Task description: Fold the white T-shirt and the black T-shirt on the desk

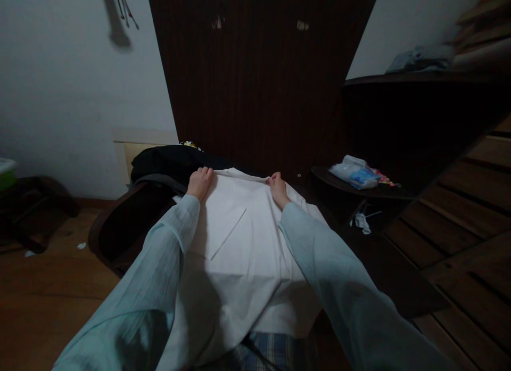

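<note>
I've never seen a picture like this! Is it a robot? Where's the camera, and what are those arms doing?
No robot here, just a person. The camera is worn on their head and looks forward and down, so you see roughly what they see. The two arms in pale blue sleeves are theirs. The left hand and right hand hold the far edge of a big white cloth, spread out in front. What's under it is mostly hidden. Beyond the left hand is a heap of black fabric. Off to the right, a dark shelf holds a white-and-blue packet.
</note>
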`<state>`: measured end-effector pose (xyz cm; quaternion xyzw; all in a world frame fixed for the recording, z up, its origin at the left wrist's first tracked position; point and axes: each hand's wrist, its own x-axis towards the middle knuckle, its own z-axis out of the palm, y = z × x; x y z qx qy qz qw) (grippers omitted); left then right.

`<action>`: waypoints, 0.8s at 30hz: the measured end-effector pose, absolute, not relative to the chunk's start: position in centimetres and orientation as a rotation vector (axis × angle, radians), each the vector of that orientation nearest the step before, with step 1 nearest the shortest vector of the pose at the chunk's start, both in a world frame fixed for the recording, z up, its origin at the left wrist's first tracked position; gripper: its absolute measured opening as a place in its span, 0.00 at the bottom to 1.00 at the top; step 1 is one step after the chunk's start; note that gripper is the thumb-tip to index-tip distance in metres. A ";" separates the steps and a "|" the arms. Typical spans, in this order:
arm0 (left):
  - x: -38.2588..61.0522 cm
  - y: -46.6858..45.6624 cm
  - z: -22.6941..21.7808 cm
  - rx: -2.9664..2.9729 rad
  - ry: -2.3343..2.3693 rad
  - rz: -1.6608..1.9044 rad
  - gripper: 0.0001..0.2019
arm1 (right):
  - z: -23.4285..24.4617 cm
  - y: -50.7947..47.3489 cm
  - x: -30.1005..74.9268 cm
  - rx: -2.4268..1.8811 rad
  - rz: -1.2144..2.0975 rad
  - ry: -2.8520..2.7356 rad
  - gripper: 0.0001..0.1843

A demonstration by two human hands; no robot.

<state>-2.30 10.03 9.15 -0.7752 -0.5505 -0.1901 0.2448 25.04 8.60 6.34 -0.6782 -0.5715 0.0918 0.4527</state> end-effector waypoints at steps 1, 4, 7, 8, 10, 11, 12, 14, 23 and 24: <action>-2.1 9.9 8.4 -2.130 -1.511 -0.520 0.14 | 5.7 8.5 24.8 -1.708 0.252 -1.431 0.09; -1.3 9.2 6.7 -2.136 -1.534 -0.606 0.16 | 4.1 8.4 24.4 -1.672 0.416 -1.496 0.17; -0.1 7.7 6.2 -2.154 -1.493 -0.764 0.19 | 4.2 8.0 25.6 -1.535 0.602 -1.475 0.25; 0.3 6.9 6.2 -2.198 -1.453 -0.781 0.19 | 4.5 7.7 26.4 -1.504 0.632 -1.441 0.26; 0.7 4.9 5.8 -2.352 -1.354 -0.736 0.19 | 5.2 6.2 28.4 -1.493 0.633 -1.375 0.25; 0.6 3.7 5.4 -2.453 -1.298 -0.686 0.18 | 5.4 4.9 29.5 -1.514 0.607 -1.360 0.24; 0.3 2.5 4.9 -2.536 -1.258 -0.647 0.17 | 5.4 3.4 30.5 -1.562 0.573 -1.365 0.22; -0.9 0.2 3.7 -2.636 -1.192 -0.614 0.16 | 4.8 -0.6 32.2 -1.671 0.484 -1.455 0.21; -6.5 -4.3 -0.8 -2.565 -1.544 -0.442 0.30 | -2.4 -14.3 32.6 -1.819 -0.106 -2.088 0.28; -6.5 -4.4 -0.9 -2.548 -1.587 -0.405 0.31 | -2.6 -14.4 32.7 -1.843 -0.128 -2.112 0.28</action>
